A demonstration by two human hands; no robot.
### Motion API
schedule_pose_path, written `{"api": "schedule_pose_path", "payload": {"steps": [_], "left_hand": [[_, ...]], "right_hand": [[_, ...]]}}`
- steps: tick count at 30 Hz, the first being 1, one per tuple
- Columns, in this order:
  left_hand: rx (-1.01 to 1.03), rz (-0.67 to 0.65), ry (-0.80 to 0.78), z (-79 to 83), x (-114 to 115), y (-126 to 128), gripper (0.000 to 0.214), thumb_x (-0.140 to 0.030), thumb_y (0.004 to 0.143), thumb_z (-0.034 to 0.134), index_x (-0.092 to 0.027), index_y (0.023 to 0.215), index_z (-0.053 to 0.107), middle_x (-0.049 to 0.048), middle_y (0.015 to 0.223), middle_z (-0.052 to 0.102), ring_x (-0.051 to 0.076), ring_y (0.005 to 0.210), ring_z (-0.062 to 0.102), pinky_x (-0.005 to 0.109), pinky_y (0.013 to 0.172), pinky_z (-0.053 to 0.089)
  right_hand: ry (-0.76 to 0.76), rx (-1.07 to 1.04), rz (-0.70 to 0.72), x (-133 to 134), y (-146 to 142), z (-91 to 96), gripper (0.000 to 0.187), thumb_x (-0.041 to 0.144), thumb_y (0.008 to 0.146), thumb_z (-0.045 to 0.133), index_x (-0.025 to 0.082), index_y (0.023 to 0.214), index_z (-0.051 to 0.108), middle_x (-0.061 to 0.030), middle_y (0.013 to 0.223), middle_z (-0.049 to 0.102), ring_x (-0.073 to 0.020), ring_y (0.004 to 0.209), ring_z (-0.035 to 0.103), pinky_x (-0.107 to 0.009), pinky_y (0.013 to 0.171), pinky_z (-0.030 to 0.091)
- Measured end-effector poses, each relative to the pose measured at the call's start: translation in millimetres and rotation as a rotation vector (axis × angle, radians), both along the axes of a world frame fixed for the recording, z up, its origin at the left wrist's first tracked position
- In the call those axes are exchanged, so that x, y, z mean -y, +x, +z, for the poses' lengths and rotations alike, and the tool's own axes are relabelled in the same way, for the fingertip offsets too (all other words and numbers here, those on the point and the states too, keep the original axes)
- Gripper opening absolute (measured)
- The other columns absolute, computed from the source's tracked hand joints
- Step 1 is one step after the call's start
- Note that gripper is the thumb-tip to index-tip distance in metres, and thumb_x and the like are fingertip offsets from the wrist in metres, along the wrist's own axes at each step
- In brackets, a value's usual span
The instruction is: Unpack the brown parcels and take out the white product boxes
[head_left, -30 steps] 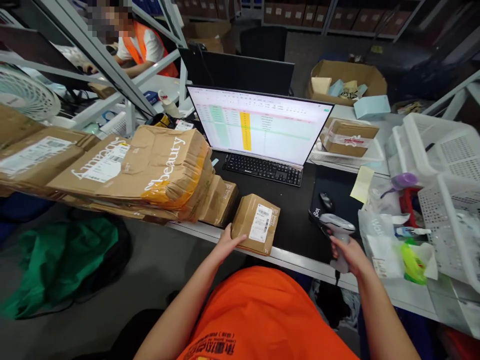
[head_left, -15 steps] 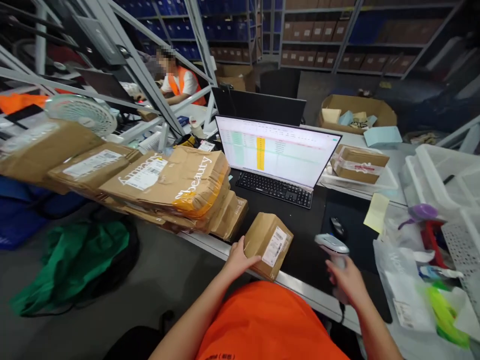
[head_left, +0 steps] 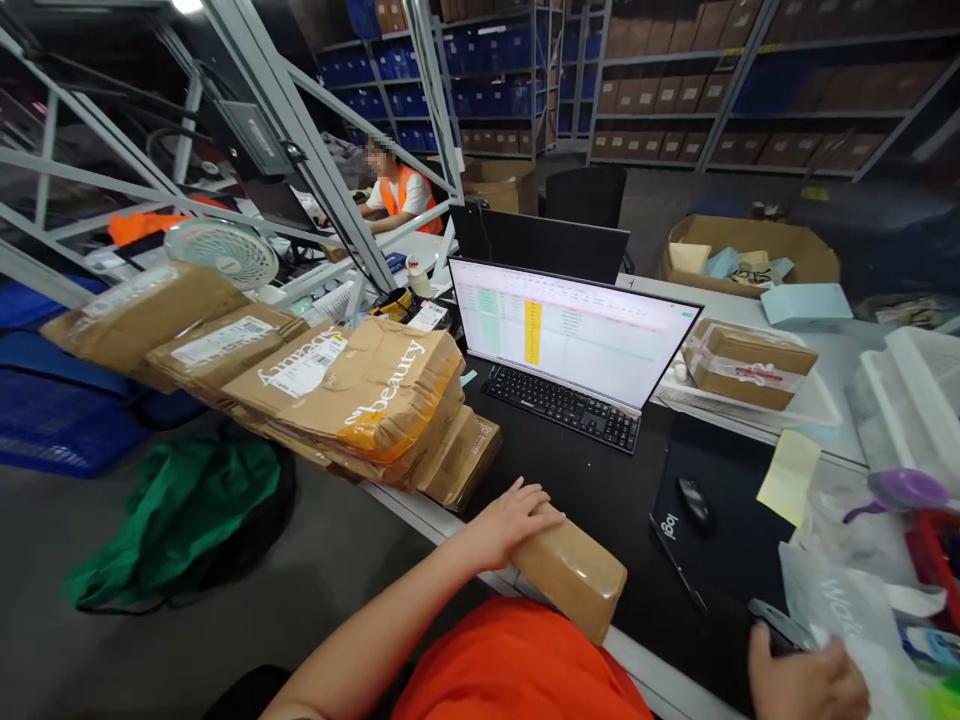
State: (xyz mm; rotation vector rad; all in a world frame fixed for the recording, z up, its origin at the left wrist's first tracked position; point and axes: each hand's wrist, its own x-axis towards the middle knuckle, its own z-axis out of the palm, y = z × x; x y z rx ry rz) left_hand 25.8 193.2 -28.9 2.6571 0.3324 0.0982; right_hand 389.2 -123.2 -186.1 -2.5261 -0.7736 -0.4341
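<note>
My left hand (head_left: 511,520) grips the far end of a small brown cardboard box (head_left: 576,572) lying at the near edge of the black desk (head_left: 600,490). Its label side does not show. My right hand (head_left: 806,682) is at the lower right, closed round the grey handle of a barcode scanner (head_left: 778,625), most of which is hidden by the hand and a plastic bag (head_left: 847,590).
A pile of brown parcels (head_left: 352,395) lies left of the keyboard (head_left: 562,405) and lit monitor (head_left: 574,328). A mouse (head_left: 694,500), yellow note (head_left: 786,475), taped box in a tray (head_left: 750,362) and white baskets (head_left: 911,400) are on the right. A person in an orange vest (head_left: 397,192) sits beyond the metal frame.
My left hand has turned the small box so its label no longer shows and drawn it to the desk edge. My right hand has dropped with the scanner toward the lower right. The view tilted up.
</note>
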Motion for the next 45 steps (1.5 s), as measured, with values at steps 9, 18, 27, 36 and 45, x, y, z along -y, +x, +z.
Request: {"api": "schedule_pose_path", "payload": {"steps": [9,18,27,36,45], "left_hand": [[0.080,0.123,0.234,-37.3,32.9,2.5,0.057,-0.015,0.087,0.065,-0.018,0.143,0.053,0.0219,0.151,0.051,0.033,0.144,0.046,0.060,0.121,0.034],[0.312,0.223,0.422,-61.5,41.6,-13.6,0.039,-0.017,0.095,0.060,-0.022,0.134,0.060,0.0127,0.129,0.070,0.023,0.127,0.062,0.049,0.117,0.045],[0.070,0.166,0.191,-66.0,46.0,-14.9,0.089,-0.043,0.075,0.084,-0.018,0.151,0.045,0.0191,0.149,0.056,0.035,0.143,0.048,0.058,0.122,0.033],[0.198,0.240,0.321,-59.6,50.3,-4.3,0.033,-0.017,0.101,0.051,-0.021,0.132,0.060,0.0121,0.125,0.071,0.024,0.132,0.060,0.049,0.115,0.047],[0.281,0.226,0.396,-48.8,53.1,-12.0,0.033,-0.015,0.102,0.047,-0.018,0.132,0.060,0.0102,0.121,0.073,0.023,0.120,0.066,0.045,0.115,0.049]], "right_hand": [[0.021,-0.076,0.200,-170.0,58.3,-0.2,0.076,0.057,0.089,0.049,0.007,0.147,0.049,-0.0288,0.148,0.042,-0.0431,0.128,0.050,-0.055,0.102,0.044],[-0.006,0.017,0.266,-183.8,60.2,-30.2,0.057,0.047,0.089,0.051,0.011,0.132,0.065,-0.0217,0.142,0.054,-0.0390,0.118,0.060,-0.049,0.091,0.052],[-0.004,0.000,0.265,-177.4,55.6,-32.7,0.049,0.039,0.084,0.056,0.015,0.125,0.068,-0.0163,0.139,0.058,-0.0365,0.114,0.063,-0.046,0.089,0.052],[-0.028,0.042,0.268,-176.7,54.3,-30.4,0.045,0.038,0.086,0.056,0.017,0.123,0.070,-0.0160,0.139,0.057,-0.0353,0.112,0.063,-0.045,0.085,0.053],[-0.024,0.029,0.270,-175.9,55.9,-36.0,0.045,0.038,0.087,0.054,0.016,0.123,0.070,-0.0166,0.142,0.054,-0.0362,0.116,0.060,-0.046,0.090,0.051]]}}
